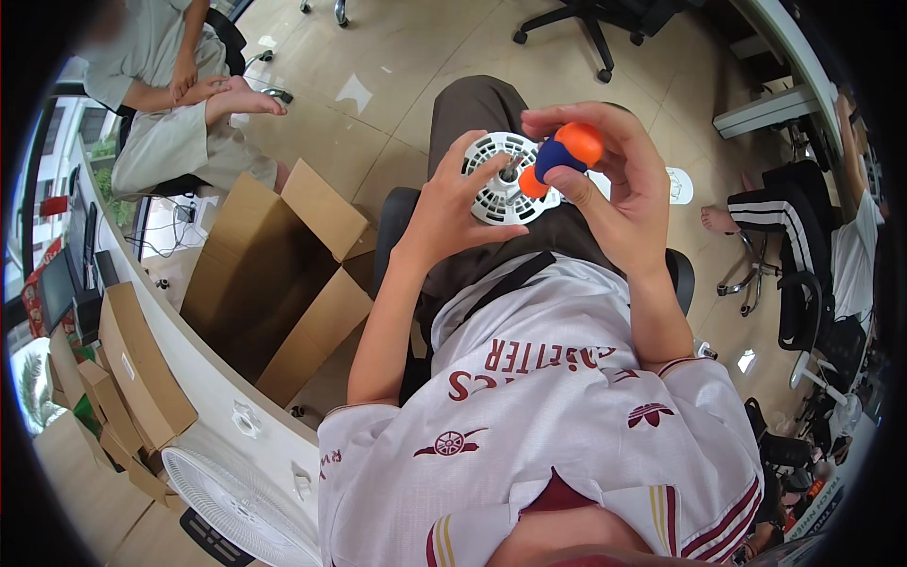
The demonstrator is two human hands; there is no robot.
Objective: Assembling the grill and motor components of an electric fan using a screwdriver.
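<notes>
White slotted plastic-looking disc [496, 203]: round, ribbed with rings of narrow openings; held above the person's lap, its face toward the viewer.
Metal shaft [513, 168]: slim and shiny, at the disc's middle.
Orange-and-blue bulbous handle [557, 156]: smooth, rounded lobes with a darker waist, set just beside the disc's right rim; whether its far end touches the disc cannot be told.
Left grip [452, 198]: bare hand spread around the disc, thumb along the near rim, fingers at the far left rim, the index finger reaching in toward the shaft.
Right grip [628, 184]: bare hand closed around the handle, thumb pressed on it, fingers arched over.
Dark brown trousers [472, 104]: soft fabric, beneath the disc.
Brown cardboard box [326, 210]: deep, flaps folded outward, their straight edges near the left forearm.
White curved surface [231, 387]: smooth, its edge bending past the box.
White round wire grille [236, 510]: fine radiating ribs, beside the surface's near end.
Glossy beige floor tiles [387, 71]: room stretches ahead of the knees, up to a black wheeled chair base [586, 24].
</notes>
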